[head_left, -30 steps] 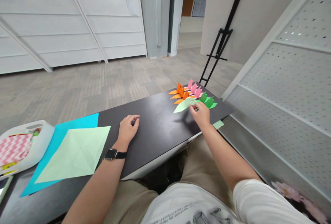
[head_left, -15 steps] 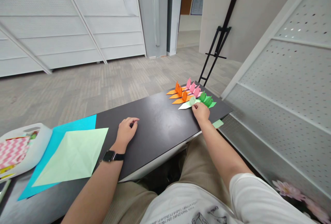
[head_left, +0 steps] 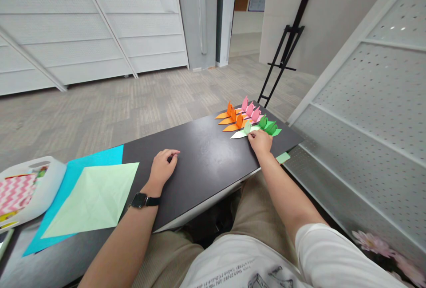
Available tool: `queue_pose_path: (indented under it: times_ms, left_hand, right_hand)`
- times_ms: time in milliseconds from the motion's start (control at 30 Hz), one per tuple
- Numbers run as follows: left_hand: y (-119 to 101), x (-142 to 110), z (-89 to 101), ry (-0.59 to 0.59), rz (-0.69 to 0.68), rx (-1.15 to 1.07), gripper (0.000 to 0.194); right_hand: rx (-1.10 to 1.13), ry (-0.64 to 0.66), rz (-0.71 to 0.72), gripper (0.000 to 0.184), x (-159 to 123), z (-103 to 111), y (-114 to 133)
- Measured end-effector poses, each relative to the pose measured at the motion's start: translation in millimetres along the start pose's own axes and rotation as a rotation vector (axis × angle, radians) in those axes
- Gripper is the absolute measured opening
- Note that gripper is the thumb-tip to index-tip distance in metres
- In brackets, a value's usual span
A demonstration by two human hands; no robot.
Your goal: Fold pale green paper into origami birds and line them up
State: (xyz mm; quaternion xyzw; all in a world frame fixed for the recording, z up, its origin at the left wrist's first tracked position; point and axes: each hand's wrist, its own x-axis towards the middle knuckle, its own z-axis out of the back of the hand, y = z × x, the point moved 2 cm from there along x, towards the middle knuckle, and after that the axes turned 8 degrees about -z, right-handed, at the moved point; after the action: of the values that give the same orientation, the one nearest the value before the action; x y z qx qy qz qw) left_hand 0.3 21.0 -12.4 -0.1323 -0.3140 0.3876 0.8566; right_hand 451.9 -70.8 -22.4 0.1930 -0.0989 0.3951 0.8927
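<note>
At the far right of the dark table [head_left: 196, 157], my right hand [head_left: 261, 140] has its fingertips pinched on the near side of a pale green origami figure [head_left: 240, 134]. The figure has a flat, leaf-like point to the left and a rounded part standing up in its middle; my fingers cover some of it. Orange origami figures [head_left: 238, 124] stand just behind it, pink ones [head_left: 255, 114] beyond, and green ones [head_left: 271, 127] to its right. My left hand [head_left: 163, 166] rests on the tabletop, fingers loosely bent, thumb apart, holding nothing.
Left of my left hand, a pale green creased sheet [head_left: 96, 199] overlaps a blue sheet [head_left: 96, 157]. A white basket [head_left: 55, 186] with patterned paper stands at the far left. A perforated panel [head_left: 366, 115] borders the right side; a black stand [head_left: 282, 61] rises behind the table.
My right hand has lowered the pale green origami figure from above the table onto it, in front of the orange ones. My left hand has stayed in place.
</note>
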Motion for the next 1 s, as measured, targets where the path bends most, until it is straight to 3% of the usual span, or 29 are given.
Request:
queue_pose_path:
  times_ms: [600, 1000]
  left_hand:
    - [0.1, 0.8, -0.7, 0.038, 0.019, 0.003, 0.026]
    - [-1.3, 0.6, -0.7, 0.049, 0.014, 0.006, 0.026]
  right_hand:
    - [0.092, -0.053, 0.064, 0.025, -0.9, -3.2, -2.0]
    - [0.155, 0.042, 0.038, 0.017, 0.8, -6.4, 2.3]
